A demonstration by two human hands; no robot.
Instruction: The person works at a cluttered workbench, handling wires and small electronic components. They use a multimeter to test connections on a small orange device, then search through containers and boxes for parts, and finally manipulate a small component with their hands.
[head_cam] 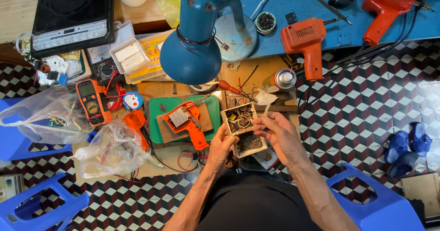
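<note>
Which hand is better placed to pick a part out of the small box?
Probably the right hand. Its fingertips sit at the top edge of the box, by the upper compartment, and seem to pinch something small. The left hand grips the box's left side, steadying it.

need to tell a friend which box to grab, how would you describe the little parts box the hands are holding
Start at the big blue desk lamp and look just below it to the green mat. Right of the mat, the left hand and right hand hold a small open two-compartment box. Unlike the orange opened tool beside it, it is pale and full of tiny wires and metal bits.
</note>
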